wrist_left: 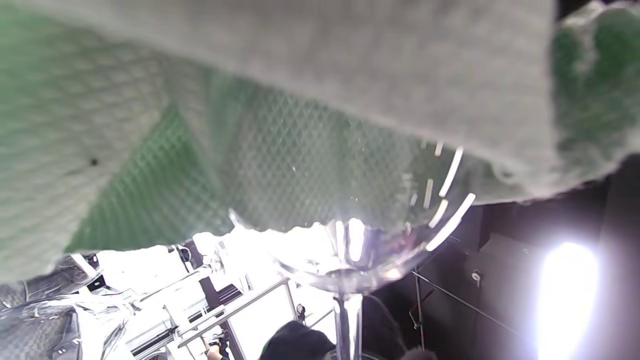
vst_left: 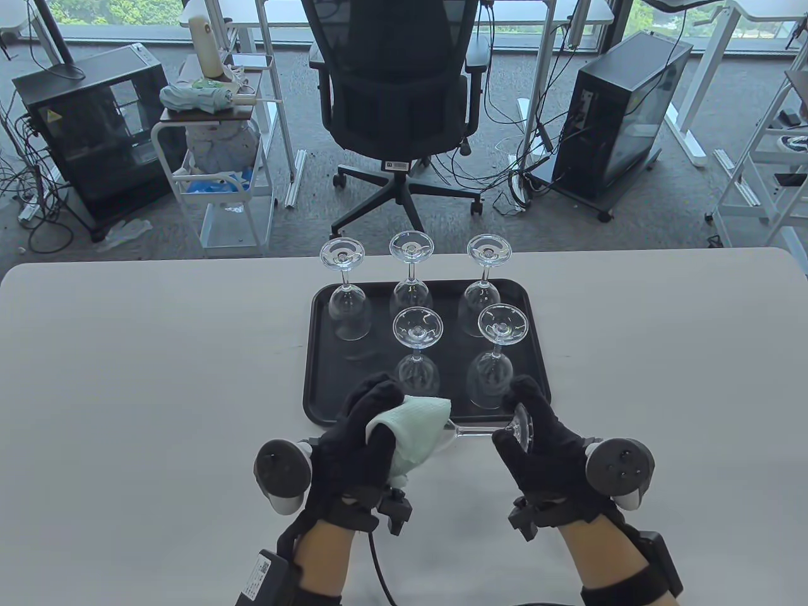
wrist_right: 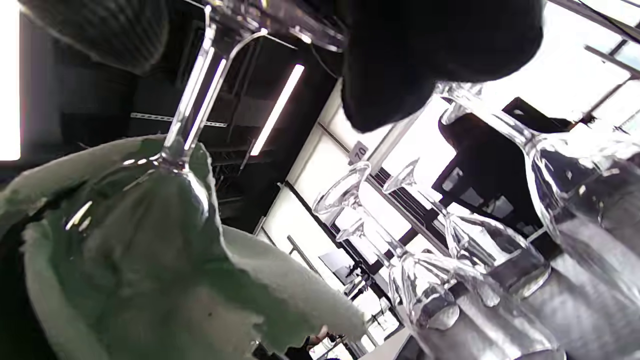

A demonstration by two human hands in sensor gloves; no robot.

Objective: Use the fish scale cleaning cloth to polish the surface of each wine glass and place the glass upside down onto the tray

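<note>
A wine glass (vst_left: 480,433) lies sideways above the table between my hands, just in front of the black tray (vst_left: 319,353). My right hand (vst_left: 536,442) grips its foot and stem end. My left hand (vst_left: 372,435) wraps the pale green cloth (vst_left: 413,435) around the bowl. In the left wrist view the cloth (wrist_left: 250,100) covers the bowl (wrist_left: 350,250). In the right wrist view the stem (wrist_right: 192,100) runs down into the cloth-wrapped bowl (wrist_right: 140,240). Several glasses (vst_left: 416,353) stand upside down on the tray.
The tray sits at the middle of the white table (vst_left: 126,379), its front left part bare. An office chair (vst_left: 401,107) stands beyond the far edge, with a cart (vst_left: 218,177) and computer cases on the floor.
</note>
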